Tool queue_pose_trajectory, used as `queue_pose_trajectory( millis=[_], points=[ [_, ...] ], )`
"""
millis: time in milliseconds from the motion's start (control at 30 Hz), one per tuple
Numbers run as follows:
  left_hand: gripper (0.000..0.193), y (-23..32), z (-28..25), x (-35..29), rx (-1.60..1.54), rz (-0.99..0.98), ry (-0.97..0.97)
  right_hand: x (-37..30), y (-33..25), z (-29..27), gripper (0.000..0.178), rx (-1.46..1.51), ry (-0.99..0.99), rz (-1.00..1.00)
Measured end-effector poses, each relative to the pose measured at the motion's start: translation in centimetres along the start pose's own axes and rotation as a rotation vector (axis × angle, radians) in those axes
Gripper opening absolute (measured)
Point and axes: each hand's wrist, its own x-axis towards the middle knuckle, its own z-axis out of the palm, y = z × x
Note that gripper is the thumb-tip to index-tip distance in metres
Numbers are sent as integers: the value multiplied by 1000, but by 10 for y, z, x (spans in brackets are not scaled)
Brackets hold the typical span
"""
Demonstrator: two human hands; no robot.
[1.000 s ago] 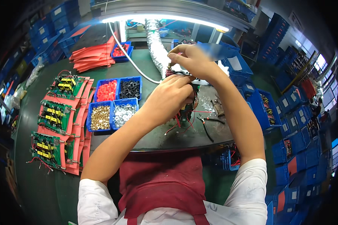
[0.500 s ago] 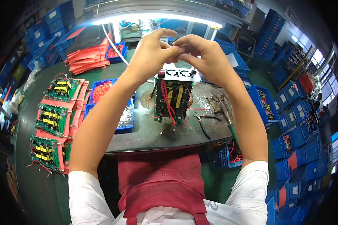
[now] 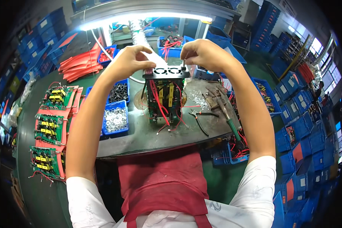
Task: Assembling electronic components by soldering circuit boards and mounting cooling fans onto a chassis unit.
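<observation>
An electronic device (image 3: pixel 164 100) stands upright on the bench, its green circuit boards carrying yellow-wrapped parts and loose red wires. Its top panel (image 3: pixel 167 75) has two round fan openings, with a red terminal (image 3: pixel 149 71) at the left end and a black terminal (image 3: pixel 184 69) at the right. My left hand (image 3: pixel 128 60) hovers by the red terminal, thumb and fingers apart. Above the black terminal, the fingertips of my right hand (image 3: pixel 207 55) pinch together. Whatever lies between them is too small to make out.
Left of the device sit blue bins of metal washers (image 3: pixel 116 118) and black plastic parts (image 3: pixel 119 92). Circuit boards (image 3: pixel 47 123) lie on red sheets at the far left. Cutting pliers (image 3: pixel 198 121) and a green-handled soldering iron (image 3: pixel 231 127) rest to the right.
My hands have parted from fingertip contact above the device. The left moved left and down toward the red terminal, and the right came down to the black one. The view shifted slightly.
</observation>
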Motion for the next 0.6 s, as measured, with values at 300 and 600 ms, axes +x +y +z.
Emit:
queue_pose_trajectory(
  millis=[300, 600],
  points=[
    [36, -65, -26, 12, 172, -25, 31, 7, -9, -8, 21, -119, -91, 50],
    [63, 32, 9, 27, 291, 158, -331, 7, -1, 24, 22, -180, 89, -54]
  ],
)
